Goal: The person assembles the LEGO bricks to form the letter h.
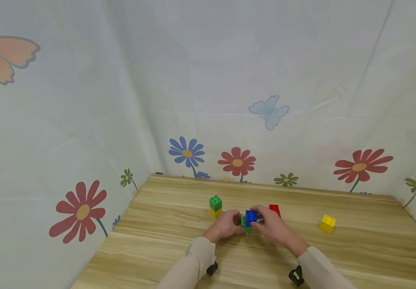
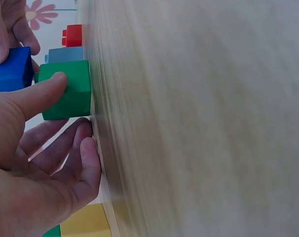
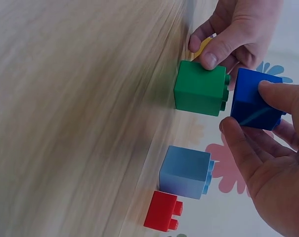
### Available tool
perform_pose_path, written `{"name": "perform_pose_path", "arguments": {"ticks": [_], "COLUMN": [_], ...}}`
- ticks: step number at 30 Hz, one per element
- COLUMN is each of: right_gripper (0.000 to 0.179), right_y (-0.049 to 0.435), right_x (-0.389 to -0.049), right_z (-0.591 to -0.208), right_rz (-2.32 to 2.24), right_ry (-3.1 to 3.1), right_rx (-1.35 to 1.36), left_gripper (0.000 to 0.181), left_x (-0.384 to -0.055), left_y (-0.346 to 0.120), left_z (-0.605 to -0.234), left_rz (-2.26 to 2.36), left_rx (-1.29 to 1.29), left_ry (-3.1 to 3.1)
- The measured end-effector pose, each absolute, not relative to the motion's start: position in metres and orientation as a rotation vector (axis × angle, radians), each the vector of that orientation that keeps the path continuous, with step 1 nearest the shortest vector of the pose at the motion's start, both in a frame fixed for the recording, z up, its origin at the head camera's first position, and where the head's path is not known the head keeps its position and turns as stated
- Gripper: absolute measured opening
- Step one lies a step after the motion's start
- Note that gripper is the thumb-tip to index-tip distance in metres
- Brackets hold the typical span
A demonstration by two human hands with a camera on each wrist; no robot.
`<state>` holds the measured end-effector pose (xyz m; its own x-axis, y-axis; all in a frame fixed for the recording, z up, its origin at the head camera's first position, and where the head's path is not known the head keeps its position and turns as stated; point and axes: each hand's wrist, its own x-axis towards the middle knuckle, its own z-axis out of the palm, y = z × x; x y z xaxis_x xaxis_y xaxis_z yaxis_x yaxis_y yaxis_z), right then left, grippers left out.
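Observation:
A green toy building block (image 3: 200, 90) stands on the table with its studs up, and my left hand (image 1: 228, 223) holds it between thumb and fingers. Just above those studs is a blue building block (image 3: 255, 100), pinched by the thumb and fingers of my right hand (image 1: 273, 225). A narrow gap shows between the two blocks in the right wrist view. Beside the green block stands a light blue block (image 3: 185, 170), mostly hidden behind the right hand in the head view. A red block (image 3: 161, 211) sits just past it.
Left of my hands, a green block (image 1: 215, 202) sits stacked on a yellow one (image 1: 215, 212). A single yellow block (image 1: 327, 223) lies farther right on the wooden table (image 1: 366, 241). A flower-printed cloth (image 1: 208, 80) hangs behind the table and along its left side.

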<state>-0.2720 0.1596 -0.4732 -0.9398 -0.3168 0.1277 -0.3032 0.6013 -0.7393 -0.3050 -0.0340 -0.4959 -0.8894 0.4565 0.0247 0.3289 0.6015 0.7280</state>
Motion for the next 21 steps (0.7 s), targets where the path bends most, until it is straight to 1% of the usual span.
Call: {"name": "perform_pose_path", "arguments": {"ticks": [15, 21], "right_gripper": [0.039, 0.042], "right_y": [0.1531, 0.1509], "right_x": [-0.2757, -0.2788], "right_z": [-0.4767, -0.4765], "right_rz": [-1.313, -1.304], "right_ry": [2.803, 2.828], "right_rx": [-0.503, -0.555], "left_gripper": [0.022, 0.021], "left_x": [-0.3035, -0.3040], "left_y": [-0.0357, -0.0352], "left_z": [-0.4938, -0.4933], "left_rz": [1.157, 1.120], "left_rx": [0.651, 0.654], "left_ry": [2.644, 2.663]}}
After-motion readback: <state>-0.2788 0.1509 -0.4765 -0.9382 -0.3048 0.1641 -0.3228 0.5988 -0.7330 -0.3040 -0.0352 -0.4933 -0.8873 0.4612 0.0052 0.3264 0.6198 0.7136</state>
